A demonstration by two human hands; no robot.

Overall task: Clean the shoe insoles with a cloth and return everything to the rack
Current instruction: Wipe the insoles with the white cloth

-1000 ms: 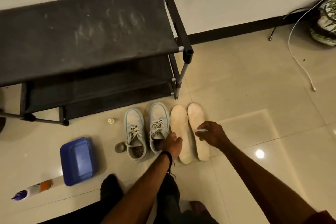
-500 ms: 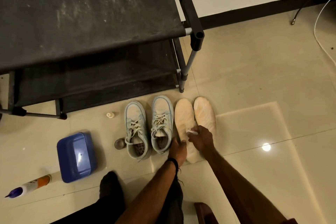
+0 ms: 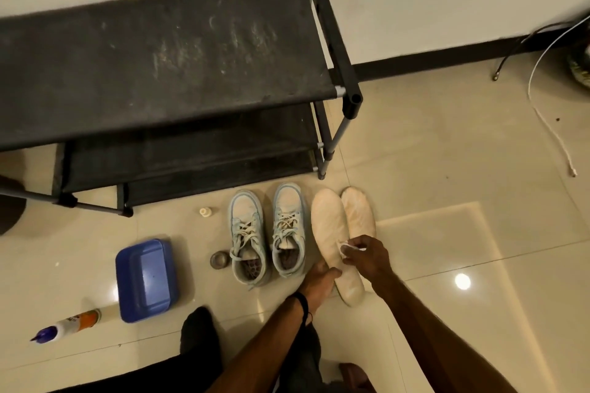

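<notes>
Two cream insoles lie side by side on the floor, the left insole (image 3: 329,226) next to the right insole (image 3: 359,212). My right hand (image 3: 367,257) pinches a small white cloth (image 3: 346,247) against the left insole's middle. My left hand (image 3: 319,281) grips the heel end of that insole. A pair of pale blue sneakers, the left one (image 3: 247,233) and the right one (image 3: 287,228), stands just left of the insoles. The black shoe rack (image 3: 159,73) is behind them.
A blue plastic tub (image 3: 145,279) sits at the lower left, with a spray bottle (image 3: 68,325) lying beside it. A small round lid (image 3: 218,260) and a tiny white cap (image 3: 206,211) lie near the sneakers. Cables (image 3: 542,105) trail at the right wall. My knee (image 3: 198,338) is below.
My right hand has moved from the right insole onto the left insole with the cloth. My left hand has shifted down to the left insole's heel.
</notes>
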